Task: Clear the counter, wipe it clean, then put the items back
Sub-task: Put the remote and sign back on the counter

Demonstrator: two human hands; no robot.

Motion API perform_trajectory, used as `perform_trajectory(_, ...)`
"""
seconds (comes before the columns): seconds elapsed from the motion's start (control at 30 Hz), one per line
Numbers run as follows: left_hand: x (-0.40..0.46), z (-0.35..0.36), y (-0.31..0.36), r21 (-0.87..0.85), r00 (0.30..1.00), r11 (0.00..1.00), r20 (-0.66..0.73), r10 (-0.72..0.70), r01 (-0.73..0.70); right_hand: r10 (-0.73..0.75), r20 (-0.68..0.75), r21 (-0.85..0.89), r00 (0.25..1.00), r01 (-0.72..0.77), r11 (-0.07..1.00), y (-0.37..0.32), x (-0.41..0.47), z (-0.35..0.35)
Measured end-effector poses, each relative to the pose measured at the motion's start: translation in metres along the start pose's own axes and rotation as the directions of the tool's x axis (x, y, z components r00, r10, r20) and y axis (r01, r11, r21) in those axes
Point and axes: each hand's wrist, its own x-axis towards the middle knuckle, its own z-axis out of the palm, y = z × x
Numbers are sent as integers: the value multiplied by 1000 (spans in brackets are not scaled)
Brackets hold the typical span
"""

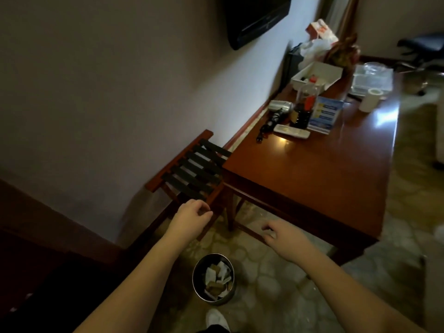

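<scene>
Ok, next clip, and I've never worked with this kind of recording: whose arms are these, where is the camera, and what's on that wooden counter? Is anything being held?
There is no machine here. The one picture comes from a wide-angle camera worn on a person's head, looking forward and down, so the two bare arms reaching in from the bottom are the wearer's own. The left hand and right hand both hang loosely curled in the air and hold nothing.

The wooden counter runs along the wall. Its far half is cluttered: a hair dryer, a white remote, a blue card, a white roll, an open white box and some bags behind. The near half is bare.

On the floor stand a strapped luggage rack and a waste bin with scraps in it.
</scene>
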Motion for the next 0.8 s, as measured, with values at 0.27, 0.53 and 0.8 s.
perform_trajectory(0.27, 73, 20, 32, 12, 993, 994, 60, 105, -106, 256, -66, 52, 964, -253, 966, 42, 22, -35)
perform_trajectory(0.53, 163, 16, 66, 50, 961, 970, 162, 225, -236, 439, -201, 161, 875, -413, 896, 76, 47, -86)
perform_trajectory(0.8, 239, 19, 116, 106, 933, 941, 206, 296, -322, 540, -271, 245, 797, -486, 839, 122, 75, -134)
